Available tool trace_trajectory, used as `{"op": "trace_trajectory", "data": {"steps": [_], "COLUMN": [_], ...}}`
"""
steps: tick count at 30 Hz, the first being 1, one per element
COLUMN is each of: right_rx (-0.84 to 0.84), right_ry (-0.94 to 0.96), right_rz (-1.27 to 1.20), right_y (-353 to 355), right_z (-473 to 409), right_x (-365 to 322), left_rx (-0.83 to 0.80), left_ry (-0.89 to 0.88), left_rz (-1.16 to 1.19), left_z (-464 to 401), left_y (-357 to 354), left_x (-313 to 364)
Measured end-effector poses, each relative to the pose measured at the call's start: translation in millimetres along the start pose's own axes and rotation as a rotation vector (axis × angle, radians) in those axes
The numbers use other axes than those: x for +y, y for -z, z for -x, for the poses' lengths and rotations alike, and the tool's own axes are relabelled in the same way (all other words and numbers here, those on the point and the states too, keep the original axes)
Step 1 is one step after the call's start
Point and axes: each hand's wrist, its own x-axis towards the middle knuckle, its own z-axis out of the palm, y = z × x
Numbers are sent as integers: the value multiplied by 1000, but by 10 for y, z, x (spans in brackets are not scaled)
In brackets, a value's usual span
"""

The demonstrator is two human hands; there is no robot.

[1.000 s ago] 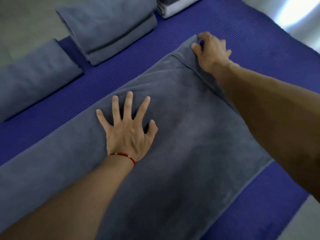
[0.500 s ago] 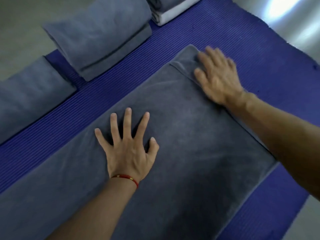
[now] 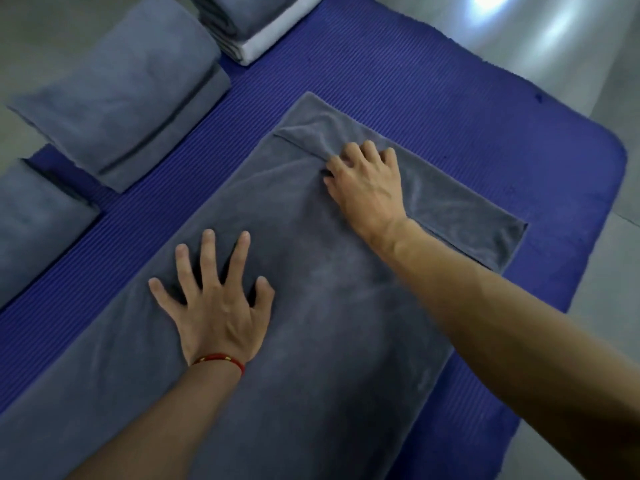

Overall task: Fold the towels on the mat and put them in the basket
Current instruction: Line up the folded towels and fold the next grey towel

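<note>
Blue mat [image 3: 433, 98] on floor: grey towel [image 3: 311, 306] laid flat. Left hand [image 3: 214, 306] spread, pressing cloth; right hand [image 3: 367, 188] flat, fingers curled at offset edge. Advice: square edges, then fold.

Grey towel [image 3: 329, 306] flat on blue mat [image 3: 433, 91], far end seemingly doubled.

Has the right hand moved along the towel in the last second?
Yes. The right hand has slid from the towel's far corner back toward the person along the folded end; the left hand stays pressed flat mid-towel.
</note>
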Motion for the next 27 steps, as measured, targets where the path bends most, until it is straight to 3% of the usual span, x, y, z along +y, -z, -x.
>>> {"op": "trace_trajectory", "data": {"steps": [12,18,23,27], "right_rx": [-154,-222,-140,-449], "right_ry": [-224,-116,-76,-41], "right_rz": [-217,-51,-163,-277], "right_y": [131,364,288,-19], "right_z": [-277,-416,-279,-364], "right_x": [13,-102,-386,-637], "left_rx": [47,51,50,60], "left_ry": [-8,-9,0,-4], "left_rz": [26,42,24,16], "left_z": [14,8,0,-21], "left_y": [-12,-20,-43,-52], "left_x": [-20,-22,-8,-15]}}
